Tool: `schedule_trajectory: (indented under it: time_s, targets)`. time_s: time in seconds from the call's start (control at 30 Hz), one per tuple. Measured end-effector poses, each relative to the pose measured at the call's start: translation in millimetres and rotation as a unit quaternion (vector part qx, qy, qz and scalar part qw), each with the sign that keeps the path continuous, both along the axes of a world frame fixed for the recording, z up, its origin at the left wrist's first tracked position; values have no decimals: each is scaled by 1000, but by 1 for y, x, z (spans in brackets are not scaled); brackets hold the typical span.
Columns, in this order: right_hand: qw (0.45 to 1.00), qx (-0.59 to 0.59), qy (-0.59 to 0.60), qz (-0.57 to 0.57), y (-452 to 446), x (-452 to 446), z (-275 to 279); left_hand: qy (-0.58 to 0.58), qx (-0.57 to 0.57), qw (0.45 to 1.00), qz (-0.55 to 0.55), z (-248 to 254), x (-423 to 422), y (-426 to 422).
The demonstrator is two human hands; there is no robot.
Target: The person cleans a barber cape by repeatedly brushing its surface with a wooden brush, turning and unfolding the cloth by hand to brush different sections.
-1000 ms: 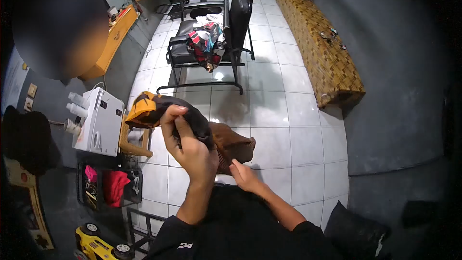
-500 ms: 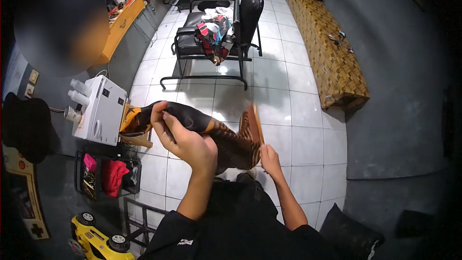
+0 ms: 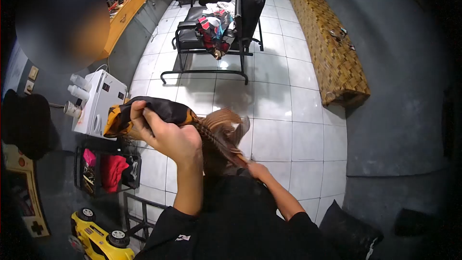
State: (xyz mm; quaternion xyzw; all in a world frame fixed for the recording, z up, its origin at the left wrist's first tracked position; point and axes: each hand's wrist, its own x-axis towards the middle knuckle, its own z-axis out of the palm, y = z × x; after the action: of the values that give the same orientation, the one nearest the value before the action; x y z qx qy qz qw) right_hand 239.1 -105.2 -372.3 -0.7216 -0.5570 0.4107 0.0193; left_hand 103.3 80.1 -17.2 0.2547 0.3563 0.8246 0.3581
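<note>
A patterned garment (image 3: 161, 109) in black, orange and brown hangs stretched between my two hands. My left hand (image 3: 171, 137) is closed on its black and orange part, to the left of my body. My right hand (image 3: 257, 169), lower and to the right, grips an orange-brown edge of the striped brown part. That striped part is bunched and slightly blurred between the hands. What kind of garment it is I cannot tell.
Ahead, a black chair (image 3: 192, 41) carries a pile of clothes (image 3: 216, 26). A small white fridge (image 3: 98, 101) with bottles on top, a black rack (image 3: 86, 163) and a yellow toy car (image 3: 98, 236) are on the left. A woven-patterned bench (image 3: 332, 43) lines the right wall.
Both hands have moved with the garment, the left hand leftward and the right hand down and left. The brown striped part has swung and folded over between them.
</note>
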Motion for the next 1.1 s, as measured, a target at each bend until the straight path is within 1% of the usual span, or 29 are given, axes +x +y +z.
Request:
schedule_trajectory:
  time_s: [0.03,0.1,0.17,0.2,0.23,0.27,0.3,0.33,0.4,0.43,0.47,0.53,0.57,0.6,0.63,0.67,0.7,0.73,0.77,0.8,0.83,0.87,0.9,0.93,1.0,1.03,1.07,1.1]
  targets:
    - [996,-49,-12,-77,-16,9,8,-7,8,1000,-5,-1,-5,2]
    - [985,-147,-85,-25,-52,32,-62,-13,10,1000,-25,-4,-11,3]
    - [991,-60,-85,-89,-46,37,-56,-11,2,998,-58,-4,-14,4]
    - [989,-17,-85,-121,-42,39,-50,-2,-10,996,-93,-1,-9,2]
    - [982,90,-44,-158,-31,40,-40,12,-41,992,-121,-4,-4,1]
    - [961,195,-4,-195,-10,39,-19,26,-72,986,-150,-9,2,0]
    - [923,167,172,-302,13,31,34,49,-58,980,-186,-18,7,0]
    - [842,132,341,-396,34,19,98,82,-62,962,-254,-17,11,-5]
    - [774,203,489,-346,53,1,172,211,-58,911,-348,-11,15,-13]
    - [763,226,516,-317,55,-10,205,228,-35,885,-403,-14,15,-15]
    - [750,250,542,-285,58,-19,223,270,2,870,-412,-10,20,-18]
    - [749,272,556,-236,63,-33,208,294,39,869,-395,-10,24,-22]
    - [796,297,474,-232,66,-38,196,294,47,869,-395,-7,24,-23]
    - [835,318,387,-227,66,-42,170,273,49,878,-391,-7,22,-23]
    - [882,344,269,-175,63,-41,136,251,51,886,-386,-7,20,-23]
    - [930,268,197,-159,56,-37,110,230,55,894,-380,-6,17,-21]
    - [964,188,121,-141,45,-30,81,235,76,917,-313,-4,16,-18]
    - [984,163,48,-60,25,-19,26,200,73,921,-326,4,10,-18]
    - [990,136,-27,22,0,-6,-27,156,68,932,-320,16,9,-20]
    - [999,30,-21,5,-28,7,-62,110,63,941,-313,24,9,-21]
    - [997,-77,-13,-13,-52,17,-81,130,65,953,-264,10,2,-9]
    - [995,-95,-27,19,-69,25,-81,105,75,956,-262,17,2,-11]
    - [992,-111,-42,51,-73,31,-74,118,73,950,-278,17,0,-10]
    - [996,-78,-40,-10,-68,34,-69,132,70,944,-295,17,-2,-8]
    - [990,-19,-34,-135,-58,38,-61,165,30,942,-291,17,8,-8]
    - [982,115,-41,-145,-46,43,-58,129,30,935,-329,16,15,-11]
    - [954,191,33,-228,-24,43,-25,142,9,926,-350,16,21,-13]
    - [909,262,107,-306,-1,37,32,155,-14,915,-371,17,27,-17]
